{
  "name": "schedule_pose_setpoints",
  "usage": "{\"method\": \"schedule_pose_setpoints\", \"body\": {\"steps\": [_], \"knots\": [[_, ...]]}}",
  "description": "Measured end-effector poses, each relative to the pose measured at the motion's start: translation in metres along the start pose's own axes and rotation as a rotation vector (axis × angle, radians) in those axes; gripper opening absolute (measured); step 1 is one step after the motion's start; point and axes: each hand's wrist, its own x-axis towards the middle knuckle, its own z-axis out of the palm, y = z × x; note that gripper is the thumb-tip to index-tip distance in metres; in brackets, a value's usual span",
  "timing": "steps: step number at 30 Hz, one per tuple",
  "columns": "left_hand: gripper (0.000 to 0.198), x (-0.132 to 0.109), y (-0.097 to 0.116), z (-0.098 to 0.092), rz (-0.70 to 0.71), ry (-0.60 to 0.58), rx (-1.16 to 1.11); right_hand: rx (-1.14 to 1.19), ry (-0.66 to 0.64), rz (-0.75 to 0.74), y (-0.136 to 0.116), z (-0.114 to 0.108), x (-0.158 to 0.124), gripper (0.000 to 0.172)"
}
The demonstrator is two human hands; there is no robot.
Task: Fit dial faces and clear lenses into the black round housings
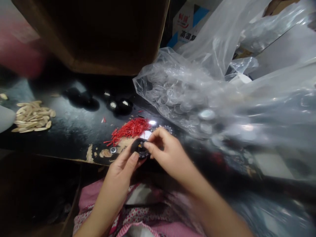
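Note:
My left hand [123,166] grips a small round black disc [141,148] with a dial-like face, held just above the near edge of the black table [74,131]. My right hand [164,148] is pinched at the top of the same disc, fingertips pressed on its face; whether a small piece is between them I cannot make out. Right behind my hands lies a heap of short red sticks [130,129] beside a small white round piece [146,134].
A clear plastic bag [177,95] full of transparent rings spreads over the right half. Several black round parts [118,105] lie at mid-table. A pile of pale seeds [32,116] sits at the left. A brown cardboard box [98,33] looms behind.

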Motion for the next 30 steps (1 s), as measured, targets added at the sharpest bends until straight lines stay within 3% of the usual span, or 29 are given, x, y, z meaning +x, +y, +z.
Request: {"method": "schedule_pose_setpoints", "body": {"steps": [9,13,15,20,22,27,30], "knots": [[0.036,0.000,-0.013,-0.009,-0.020,-0.026,0.138,-0.061,-0.065,0.031,0.012,0.001,-0.015,0.012],[0.036,0.000,-0.009,-0.015,0.043,0.035,0.239,-0.086,-0.105,-0.028,0.012,-0.003,-0.012,0.012],[0.036,0.001,-0.005,-0.019,0.063,0.096,0.190,-0.219,-0.103,-0.089,0.010,-0.003,-0.002,0.009],[0.025,0.001,0.004,-0.018,0.063,0.146,-0.061,-0.838,-0.051,-0.148,0.010,0.013,0.033,0.015],[0.022,0.000,0.006,-0.017,0.062,0.168,-0.105,-0.930,-0.066,-0.147,0.010,0.022,0.041,0.016],[0.025,-0.001,0.008,-0.016,0.021,0.207,-0.217,-0.908,-0.096,-0.118,0.010,0.025,0.037,0.015],[0.027,0.000,0.009,-0.013,-0.090,0.151,-0.319,-0.723,-0.097,-0.085,0.012,0.019,0.026,0.012]]}}
